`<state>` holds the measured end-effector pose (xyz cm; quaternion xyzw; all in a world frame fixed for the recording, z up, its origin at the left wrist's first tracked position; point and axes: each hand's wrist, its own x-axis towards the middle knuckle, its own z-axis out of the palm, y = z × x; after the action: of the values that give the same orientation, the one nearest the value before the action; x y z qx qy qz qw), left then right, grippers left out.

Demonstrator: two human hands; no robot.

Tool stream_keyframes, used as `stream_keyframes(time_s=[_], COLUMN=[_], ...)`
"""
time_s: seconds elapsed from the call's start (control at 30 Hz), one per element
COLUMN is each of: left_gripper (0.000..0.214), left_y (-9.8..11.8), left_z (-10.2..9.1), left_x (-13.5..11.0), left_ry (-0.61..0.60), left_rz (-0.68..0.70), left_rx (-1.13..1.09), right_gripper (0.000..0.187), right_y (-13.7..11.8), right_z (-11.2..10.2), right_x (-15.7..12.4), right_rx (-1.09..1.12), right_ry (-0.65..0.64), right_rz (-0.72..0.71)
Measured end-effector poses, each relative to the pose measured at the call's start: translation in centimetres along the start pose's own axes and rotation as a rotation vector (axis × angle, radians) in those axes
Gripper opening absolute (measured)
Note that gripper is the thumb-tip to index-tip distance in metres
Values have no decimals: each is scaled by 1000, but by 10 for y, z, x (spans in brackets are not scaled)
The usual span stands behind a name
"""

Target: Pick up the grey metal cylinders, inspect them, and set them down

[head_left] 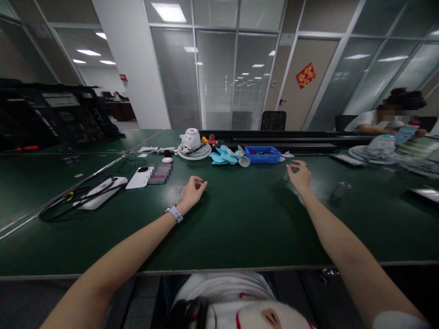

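My left hand [194, 189] rests on the green table [240, 219], a watch [174, 213] on its wrist. Its fingers are curled in, thumb against fingertips in a pinch; what it holds, if anything, is too small to see. My right hand [299, 174] hovers just above the table farther right, thumb and forefinger closed in a ring, the other fingers bent. Beyond my hands lie a white fan body on its round grille [193, 147], light-blue fan blades [226, 156] and a blue tray [263, 155] of small parts.
A white phone [140, 177] and a white device with a black cable [99, 192] lie at the left. A small grey cylinder [340, 188] lies right of my right hand. A seated person [384, 119] works at the far right behind another fan grille [372, 153]. Black racks stand far left.
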<state>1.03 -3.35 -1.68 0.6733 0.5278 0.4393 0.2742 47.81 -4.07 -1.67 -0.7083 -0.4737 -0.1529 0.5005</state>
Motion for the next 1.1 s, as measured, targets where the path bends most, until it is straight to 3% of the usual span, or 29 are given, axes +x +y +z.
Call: stream_keyframes(time_s=[0.13,0.23,0.47,0.8,1.1], left_gripper=[28,24,27,46,46], left_y=[-3,-8,-15,0,-3], left_z=[3,5,6,3,4], left_x=[2,6,11,4,4], left_ry=[64,148,288,469,474], left_rz=[0,-26,-108,-118,-71], left_rx=[-29,-81,-169,-91,-68], right_gripper=[69,69,58,54,48], right_y=[17,25,26,25,12], right_z=[13,21,24,22,15], right_x=[-5,-7,-6,-5,-8], right_rx=[103,79,34,45,48], right_ry=[-47,-89,-102,-70,-58], right_rz=[280,424,420,410,429])
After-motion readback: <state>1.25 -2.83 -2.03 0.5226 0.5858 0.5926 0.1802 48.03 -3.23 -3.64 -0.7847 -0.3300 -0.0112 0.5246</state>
